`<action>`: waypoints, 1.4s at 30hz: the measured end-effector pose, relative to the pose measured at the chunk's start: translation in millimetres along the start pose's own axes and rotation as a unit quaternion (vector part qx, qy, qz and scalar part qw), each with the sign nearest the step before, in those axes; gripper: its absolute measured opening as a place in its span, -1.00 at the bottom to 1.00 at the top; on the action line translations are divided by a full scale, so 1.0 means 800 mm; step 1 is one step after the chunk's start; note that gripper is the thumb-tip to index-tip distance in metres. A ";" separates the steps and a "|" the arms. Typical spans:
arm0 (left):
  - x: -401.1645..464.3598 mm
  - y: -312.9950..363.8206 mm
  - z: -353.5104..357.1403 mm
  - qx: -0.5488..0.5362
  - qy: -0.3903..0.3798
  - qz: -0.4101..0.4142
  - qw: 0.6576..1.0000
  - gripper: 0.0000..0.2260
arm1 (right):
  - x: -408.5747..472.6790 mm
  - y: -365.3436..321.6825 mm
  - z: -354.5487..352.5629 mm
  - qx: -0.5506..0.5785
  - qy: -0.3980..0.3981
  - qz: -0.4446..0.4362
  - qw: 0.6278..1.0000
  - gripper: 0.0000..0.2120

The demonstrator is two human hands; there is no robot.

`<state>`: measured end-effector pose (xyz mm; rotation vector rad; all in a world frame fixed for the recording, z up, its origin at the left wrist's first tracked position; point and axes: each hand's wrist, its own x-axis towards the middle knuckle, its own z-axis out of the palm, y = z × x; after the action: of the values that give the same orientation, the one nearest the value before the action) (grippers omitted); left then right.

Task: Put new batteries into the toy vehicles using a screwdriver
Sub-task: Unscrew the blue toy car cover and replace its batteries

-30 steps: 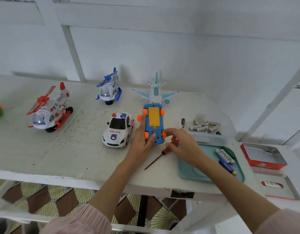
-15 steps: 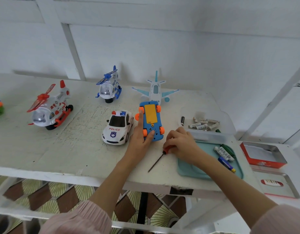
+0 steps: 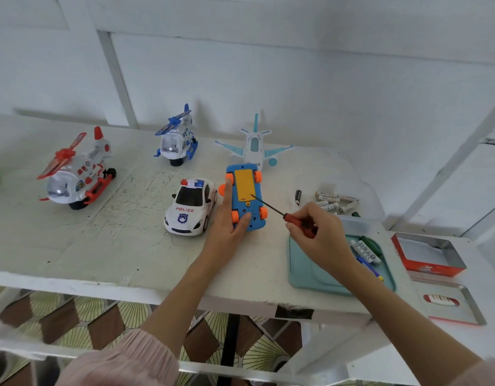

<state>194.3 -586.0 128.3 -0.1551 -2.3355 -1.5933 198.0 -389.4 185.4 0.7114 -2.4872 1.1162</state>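
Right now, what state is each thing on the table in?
Blue toy car: upside down, yellow battery cover closed.
Left hand: holds the blue toy car down.
Right hand: grips the screwdriver, tip over the cover.
Police car: upright.
Red helicopter: upright.
Red tin: open.

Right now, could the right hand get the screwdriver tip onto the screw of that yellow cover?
Probably yes: the right hand holds the screwdriver over the yellow cover, nothing between.

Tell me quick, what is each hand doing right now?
Left hand: open, fingers pressing on the upturned blue toy car.
Right hand: gripping the screwdriver.
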 end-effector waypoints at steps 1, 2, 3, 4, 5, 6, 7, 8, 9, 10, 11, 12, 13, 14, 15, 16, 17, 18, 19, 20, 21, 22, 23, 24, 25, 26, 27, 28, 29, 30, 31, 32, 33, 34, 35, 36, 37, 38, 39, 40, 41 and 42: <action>0.000 -0.001 0.001 0.004 0.001 0.003 1.000 -0.39 | -0.001 0.000 -0.001 0.002 0.005 -0.002 1.000 -0.87; 0.000 -0.002 0.001 0.010 0.003 0.003 1.000 -0.38 | -0.002 0.000 -0.003 0.003 0.005 -0.004 1.000 -0.86; 0.000 -0.004 0.002 0.015 0.007 0.003 1.000 -0.39 | -0.003 0.001 -0.003 0.004 0.004 -0.004 1.000 -0.85; 0.000 -0.006 0.002 0.019 0.010 0.003 1.000 -0.40 | -0.003 0.000 -0.004 0.004 0.001 -0.005 1.000 -0.84; 0.000 -0.007 0.002 0.022 0.013 0.002 1.000 -0.41 | -0.003 0.000 -0.004 0.004 0.000 -0.006 1.000 -0.82; 0.001 -0.009 0.002 0.024 0.014 0.002 1.000 -0.41 | -0.003 0.000 -0.004 0.002 -0.001 -0.010 1.000 -0.80; 0.001 -0.008 0.002 0.023 0.012 0.001 1.000 -0.41 | -0.003 0.001 -0.004 -0.002 -0.001 -0.014 1.000 -0.79; 0.001 -0.007 0.002 0.018 0.010 0.000 1.000 -0.40 | -0.003 0.001 -0.004 -0.006 -0.002 -0.018 1.000 -0.78; 0.001 -0.005 0.002 0.015 0.009 -0.001 1.000 -0.38 | -0.003 0.003 -0.004 -0.011 -0.004 -0.019 1.000 -0.79; 0.001 -0.005 0.001 0.009 0.008 0.001 1.000 -0.36 | -0.003 0.004 -0.004 -0.015 -0.007 -0.018 1.000 -0.79; 0.002 -0.006 0.001 0.001 0.005 0.002 1.000 -0.34 | -0.003 0.005 -0.004 -0.019 -0.009 -0.015 1.000 -0.79; 0.003 -0.007 0.001 -0.002 0.003 0.002 1.000 -0.34 | -0.003 0.006 -0.004 -0.021 -0.009 -0.013 1.000 -0.79; 0.003 -0.008 0.001 0.001 0.003 0.003 1.000 -0.34 | -0.003 0.007 -0.004 -0.022 -0.008 -0.012 1.000 -0.79; 0.003 -0.007 0.002 0.005 0.004 0.006 1.000 -0.34 | -0.002 0.008 -0.005 -0.022 -0.007 -0.013 1.000 -0.79; 0.003 -0.007 0.002 0.007 0.005 0.011 1.000 -0.33 | -0.002 0.008 -0.005 -0.019 -0.006 -0.014 1.000 -0.79; 0.003 -0.007 0.002 0.007 0.004 0.020 1.000 -0.33 | -0.002 0.008 -0.005 -0.016 -0.005 -0.015 1.000 -0.80; 0.003 -0.005 0.001 0.003 0.000 0.028 1.000 -0.34 | -0.002 0.009 -0.005 -0.012 -0.004 -0.016 1.000 -0.81; 0.003 -0.006 0.001 0.000 -0.002 0.031 1.000 -0.34 | -0.002 0.008 -0.005 -0.011 -0.004 -0.017 1.000 -0.81; 0.003 -0.005 0.001 -0.004 -0.004 0.033 0.999 -0.33 | -0.002 0.008 -0.005 -0.012 -0.003 -0.017 1.000 -0.81; 0.004 -0.005 0.001 -0.007 -0.006 0.036 0.999 -0.32 | -0.002 0.008 -0.005 -0.016 -0.003 -0.017 1.000 -0.81; 0.003 -0.006 0.001 -0.011 -0.007 0.037 0.999 -0.32 | -0.001 0.008 -0.005 -0.019 -0.002 -0.016 1.000 -0.80; 0.003 -0.006 0.001 -0.014 -0.006 0.036 0.999 -0.33 | -0.001 0.008 -0.005 -0.020 -0.002 -0.014 1.000 -0.79; 0.004 -0.006 0.001 -0.013 -0.006 0.036 0.999 -0.33 | 0.000 0.007 -0.005 -0.019 -0.003 -0.014 1.000 -0.79; 0.004 -0.007 0.001 -0.011 -0.005 0.038 0.999 -0.33 | 0.000 0.007 -0.005 -0.019 -0.004 -0.015 1.000 -0.79; 0.005 -0.007 0.001 -0.010 -0.005 0.041 0.999 -0.33 | 0.000 0.007 -0.006 -0.021 -0.004 -0.019 1.000 -0.80; 0.006 -0.008 0.001 -0.007 -0.004 0.041 0.999 -0.32 | 0.000 0.007 -0.006 -0.025 -0.005 -0.024 0.999 -0.82; 0.005 -0.008 0.000 -0.005 -0.004 0.041 0.999 -0.32 | -0.001 0.007 -0.007 -0.028 -0.007 -0.028 0.999 -0.85; 0.006 -0.009 0.000 -0.003 -0.003 0.042 0.999 -0.31 | -0.001 0.008 -0.008 -0.029 -0.010 -0.029 0.999 -0.87; 0.005 -0.009 0.000 -0.003 -0.003 0.045 0.999 -0.30 | -0.002 0.008 -0.008 -0.028 -0.011 -0.029 0.999 -0.87; 0.005 -0.010 0.000 0.000 -0.004 0.049 0.999 -0.29 | -0.002 0.008 -0.009 -0.027 -0.009 -0.031 0.999 -0.87; 0.005 -0.011 0.000 0.002 -0.004 0.053 0.999 -0.29 | -0.003 0.008 -0.009 -0.025 -0.003 -0.033 0.999 -0.86; 0.005 -0.010 0.001 0.003 -0.004 0.056 0.998 -0.28 | -0.003 0.007 -0.009 -0.023 0.002 -0.036 0.999 -0.85; 0.005 -0.010 0.001 0.005 -0.003 0.057 0.998 -0.28 | -0.003 0.007 -0.009 -0.021 0.006 -0.038 0.999 -0.85; 0.004 -0.011 0.001 0.006 -0.003 0.058 0.998 -0.29 | -0.004 0.006 -0.009 -0.020 0.009 -0.039 0.999 -0.84; 0.004 -0.009 0.000 0.007 -0.001 0.059 0.998 -0.30 | -0.004 0.006 -0.009 -0.021 0.009 -0.039 0.999 -0.83; 0.003 -0.008 0.000 0.007 0.001 0.057 0.998 -0.31 | -0.003 0.006 -0.009 -0.021 0.007 -0.037 0.999 -0.83; 0.004 -0.008 0.000 0.008 0.003 0.055 0.998 -0.32 | -0.003 0.006 -0.010 -0.022 0.005 -0.036 0.999 -0.84; 0.004 -0.009 0.001 0.009 0.003 0.054 0.998 -0.32 | -0.003 0.006 -0.010 -0.025 0.004 -0.037 0.999 -0.85; 0.004 -0.009 0.001 0.011 0.001 0.055 0.998 -0.31 | -0.003 0.006 -0.010 -0.027 0.003 -0.039 0.999 -0.86; 0.004 -0.011 0.001 0.011 -0.002 0.056 0.998 -0.30 | -0.003 0.005 -0.010 -0.029 0.003 -0.040 0.999 -0.87; 0.005 -0.011 0.001 0.011 -0.006 0.057 0.998 -0.29 | -0.003 0.005 -0.010 -0.028 0.002 -0.040 0.999 -0.87; 0.006 -0.012 0.001 0.010 -0.009 0.058 0.998 -0.28 | -0.003 0.005 -0.010 -0.027 0.002 -0.040 0.999 -0.86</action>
<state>187.5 -589.5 120.8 -0.2944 -2.3101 -1.5185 198.6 -380.3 187.0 0.7857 -2.4530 1.0162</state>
